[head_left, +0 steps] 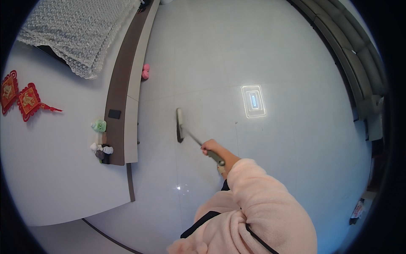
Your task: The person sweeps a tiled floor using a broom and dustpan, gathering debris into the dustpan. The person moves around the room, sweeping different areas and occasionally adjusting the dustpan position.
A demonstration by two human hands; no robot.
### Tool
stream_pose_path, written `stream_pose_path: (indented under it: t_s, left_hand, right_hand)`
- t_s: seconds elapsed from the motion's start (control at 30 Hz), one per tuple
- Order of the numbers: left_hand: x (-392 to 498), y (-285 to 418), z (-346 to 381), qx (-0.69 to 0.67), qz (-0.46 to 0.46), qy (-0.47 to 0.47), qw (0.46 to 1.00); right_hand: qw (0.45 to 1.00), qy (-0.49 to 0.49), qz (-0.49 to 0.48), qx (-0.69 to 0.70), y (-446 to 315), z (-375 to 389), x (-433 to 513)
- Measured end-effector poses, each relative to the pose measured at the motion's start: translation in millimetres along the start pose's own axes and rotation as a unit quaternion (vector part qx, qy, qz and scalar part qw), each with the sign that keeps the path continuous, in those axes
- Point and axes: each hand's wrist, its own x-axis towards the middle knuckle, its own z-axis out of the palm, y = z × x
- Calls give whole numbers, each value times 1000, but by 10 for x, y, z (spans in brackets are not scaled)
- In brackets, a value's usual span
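Observation:
My right hand [210, 147], coming out of a pale pink fleece sleeve, is closed around the grey handle of a broom [196, 139]. The handle slopes down to the left, away from my body. At its far end, the broom's light-coloured head [180, 118] rests at the pale tiled floor [203, 104], with dark bristles along its left side. Just below the handle's near end, part of a foot in a beige slipper [220, 169] shows. My left hand is out of view.
Left of the broom stands a low cabinet [130, 127] bearing a dark flat object, a green container and figurines. Pink dumbbells [145, 71] lie by its base. Lace cloth [79, 35] and red ornaments [29, 102] hang further left. A dark sofa [342, 60] lines the right side.

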Motion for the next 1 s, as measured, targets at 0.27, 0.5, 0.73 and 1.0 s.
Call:
stream_pose_path:
  t_s: [0.27, 0.5, 0.73, 1.0]
  left_hand:
    - [639, 242, -757, 58, 82, -6, 995]
    - [1402, 771, -1469, 87, 142, 0, 986]
    - [1904, 1651, -1820, 260, 212, -4, 942]
    - [1902, 3826, -1209, 287, 272, -34, 918]
  right_hand:
    - [966, 84, 37, 243, 557, -1888, -1346]
    - [814, 404, 128, 396, 2173, -2784, -3264]
    - [704, 544, -25, 457, 3095, -2838, -4062]
    - [712, 420, -92, 555, 2516, -2998, -4945]
